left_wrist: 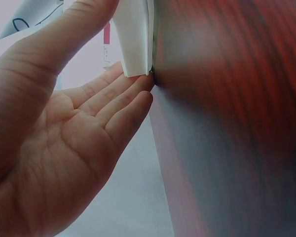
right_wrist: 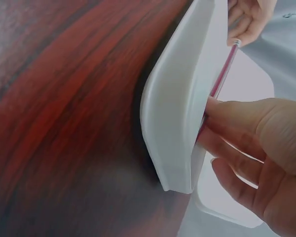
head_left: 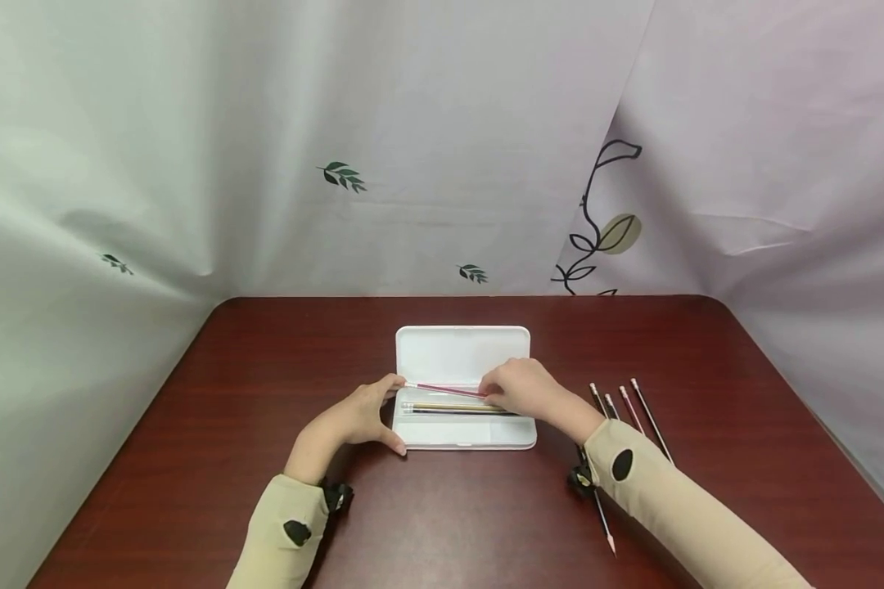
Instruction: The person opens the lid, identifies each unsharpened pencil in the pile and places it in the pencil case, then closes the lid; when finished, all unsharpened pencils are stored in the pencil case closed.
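A white pencil case [head_left: 457, 432] lies open on the table with its lid [head_left: 442, 348] folded back. My right hand [head_left: 523, 388] pinches a red pencil [head_left: 449, 391] between thumb and fingers, slanting over the back of the case. The white eraser end of this pencil points at my left fingertips. Several pencils [head_left: 449, 407] lie lengthwise in the tray, their right ends hidden under my right hand. At the left end of the case, my left hand [head_left: 357, 413] spreads around the corners, thumb at the front and straight fingers [left_wrist: 130, 111] touching the end wall.
To the right, several loose pencils [head_left: 650, 417] lie on the dark red table [head_left: 442, 523], partly covered by my right sleeve. A black pencil [head_left: 602, 515] pokes out below that wrist. Beyond the table's back edge hangs a pale curtain [head_left: 427, 204] with leaf prints.
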The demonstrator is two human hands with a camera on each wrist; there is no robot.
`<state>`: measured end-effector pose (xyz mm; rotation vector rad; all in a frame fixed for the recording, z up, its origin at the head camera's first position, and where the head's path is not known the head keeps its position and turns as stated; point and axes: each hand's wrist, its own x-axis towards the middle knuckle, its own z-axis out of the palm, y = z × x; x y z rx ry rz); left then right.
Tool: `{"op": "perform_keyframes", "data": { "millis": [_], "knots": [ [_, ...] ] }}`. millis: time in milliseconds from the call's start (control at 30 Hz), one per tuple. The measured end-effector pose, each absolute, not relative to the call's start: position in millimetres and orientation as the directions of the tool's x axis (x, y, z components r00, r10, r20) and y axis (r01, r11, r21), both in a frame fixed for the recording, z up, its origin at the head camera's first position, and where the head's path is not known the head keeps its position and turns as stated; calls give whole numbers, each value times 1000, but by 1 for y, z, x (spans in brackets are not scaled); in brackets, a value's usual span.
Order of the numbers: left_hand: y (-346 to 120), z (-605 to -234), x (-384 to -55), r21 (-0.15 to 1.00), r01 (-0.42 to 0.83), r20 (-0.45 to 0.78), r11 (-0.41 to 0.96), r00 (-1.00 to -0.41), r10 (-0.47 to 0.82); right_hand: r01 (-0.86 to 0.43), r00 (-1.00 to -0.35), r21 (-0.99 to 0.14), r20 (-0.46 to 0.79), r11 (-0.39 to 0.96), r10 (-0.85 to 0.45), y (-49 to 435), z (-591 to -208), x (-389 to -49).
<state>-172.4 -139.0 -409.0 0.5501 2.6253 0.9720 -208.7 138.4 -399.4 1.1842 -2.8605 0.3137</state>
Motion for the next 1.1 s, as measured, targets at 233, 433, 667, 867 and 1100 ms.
{"op": "perform_keyframes", "data": {
  "millis": [233, 433, 667, 867, 1100],
  "knots": [
    [-139, -408, -173, 666, 264, -128, 697, -881, 456, -699, -709, -213, 81, 683, -700, 143, -399, -206],
    [-140, -409, -173, 673, 280, -112, 685, -877, 468, -656, -743, -275, 67, 703, -666, 158, -396, -208],
    [-140, -409, -173, 670, 281, -114, 687, -875, 470, -609, -746, -493, 91, 621, -660, 191, -392, -208],
    [-139, -408, -173, 665, 285, -114, 690, -875, 471, -550, -792, -515, 74, 657, -606, 223, -391, -196],
    [-139, -407, -171, 663, 277, -122, 695, -876, 466, -508, -832, -515, 86, 691, -548, 260, -391, -178]
  ]
}}
